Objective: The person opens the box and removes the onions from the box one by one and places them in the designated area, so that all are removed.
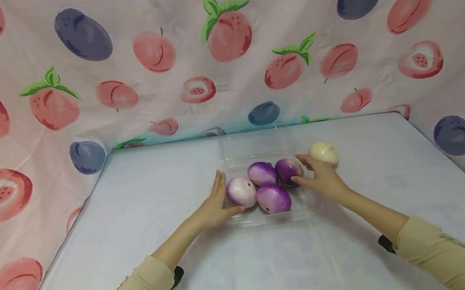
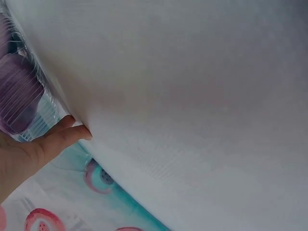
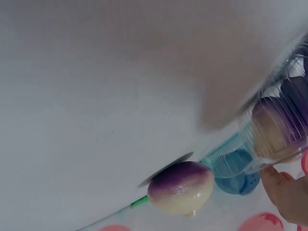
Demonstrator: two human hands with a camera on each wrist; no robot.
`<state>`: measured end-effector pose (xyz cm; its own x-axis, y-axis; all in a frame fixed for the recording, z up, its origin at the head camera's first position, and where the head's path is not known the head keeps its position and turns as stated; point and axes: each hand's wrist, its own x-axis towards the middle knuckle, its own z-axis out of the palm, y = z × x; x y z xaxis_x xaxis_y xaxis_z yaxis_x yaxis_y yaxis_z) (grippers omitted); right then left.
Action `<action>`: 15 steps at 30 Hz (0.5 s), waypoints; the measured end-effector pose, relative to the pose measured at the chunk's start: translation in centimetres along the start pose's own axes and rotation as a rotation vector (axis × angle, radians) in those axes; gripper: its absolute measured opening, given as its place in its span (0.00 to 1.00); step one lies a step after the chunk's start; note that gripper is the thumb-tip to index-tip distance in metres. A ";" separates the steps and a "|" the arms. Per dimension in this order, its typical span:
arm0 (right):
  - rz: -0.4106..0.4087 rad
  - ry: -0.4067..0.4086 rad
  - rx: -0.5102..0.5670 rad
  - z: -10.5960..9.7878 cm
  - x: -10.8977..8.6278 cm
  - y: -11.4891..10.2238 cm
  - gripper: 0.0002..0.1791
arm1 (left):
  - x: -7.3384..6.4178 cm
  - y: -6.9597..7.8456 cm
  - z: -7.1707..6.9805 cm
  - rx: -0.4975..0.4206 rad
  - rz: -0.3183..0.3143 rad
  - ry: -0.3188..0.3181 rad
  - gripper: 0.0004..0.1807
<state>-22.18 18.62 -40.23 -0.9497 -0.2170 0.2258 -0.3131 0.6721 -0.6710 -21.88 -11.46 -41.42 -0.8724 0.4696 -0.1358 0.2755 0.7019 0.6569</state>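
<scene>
Several purple-and-white turnips sit together in a clear plastic box, its clear lid folded back behind. My left hand lies along the box's left side, fingers straight and thumb near the pale turnip. In the left wrist view, fingertips touch the outside of the wall. At the right side, my right hand has its thumb at the dark purple turnip and its fingers outside the wall. Another turnip, cream below and purple above, lies outside the box beyond that hand.
A white-covered table spreads around the box. Behind it and along both sides hangs a pink cloth printed with peaches and plums.
</scene>
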 end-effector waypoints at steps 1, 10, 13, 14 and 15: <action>0.001 0.007 -0.016 0.1 0.0 0.0 0.33 | 0.0 0.0 0.0 0.003 0.001 -0.001 0.58; -0.004 0.016 -0.162 0.0 0.1 -0.5 0.33 | 0.1 0.1 0.1 0.056 -0.004 0.011 0.58; -0.014 0.004 -0.186 -0.2 0.2 -0.5 0.33 | 0.1 0.0 0.1 0.064 0.005 0.020 0.57; -0.021 0.000 -0.193 -0.2 0.3 -0.5 0.33 | 0.1 0.1 0.1 0.069 0.003 0.021 0.57; -0.025 -0.004 -0.202 -0.3 0.3 -0.4 0.33 | 0.1 0.1 0.1 0.074 0.002 0.024 0.57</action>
<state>-22.35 18.45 -39.67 -0.9417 -0.2382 0.2376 -0.3296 0.7946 -0.5098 -21.90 -11.33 -41.46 -0.8811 0.4586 -0.1158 0.3057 0.7390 0.6004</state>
